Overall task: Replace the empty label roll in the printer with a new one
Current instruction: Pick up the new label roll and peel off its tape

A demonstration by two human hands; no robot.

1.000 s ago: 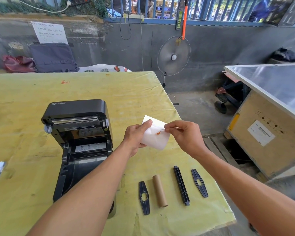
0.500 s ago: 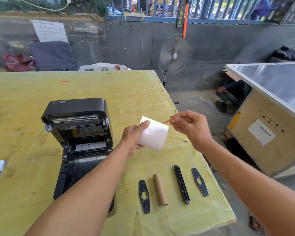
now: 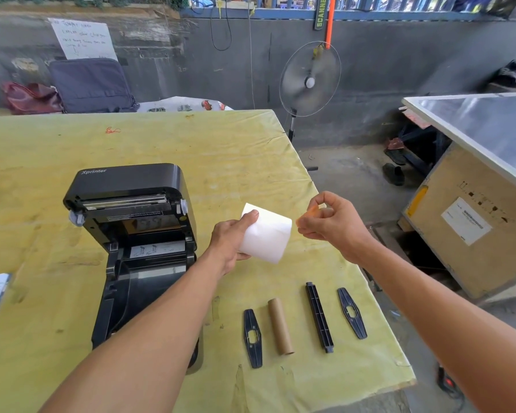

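My left grip point(image 3: 230, 242) was clamped on the roll point(image 3: 267, 234), with the thumb on its upper face and the fingers curled under it. The roll was white and full. It was held above the desk point(image 3: 191, 144), toward the right edge and just right of the printer point(image 3: 131, 222).

My right grip point(image 3: 328, 225) was pinched together on a small orange tab point(image 3: 312, 209); the tab was blurred. This grip was positioned over the right edge of the desk, just beside the roll and not touching it.

The printer stood on the desk with its lid raised and its bay exposed.

Toward the near right corner, four parts lay in a row, each apart from the next:
- guide point(image 3: 253, 338)
- core point(image 3: 280, 326), brown cardboard
- spindle point(image 3: 319, 317)
- second guide point(image 3: 352, 312)
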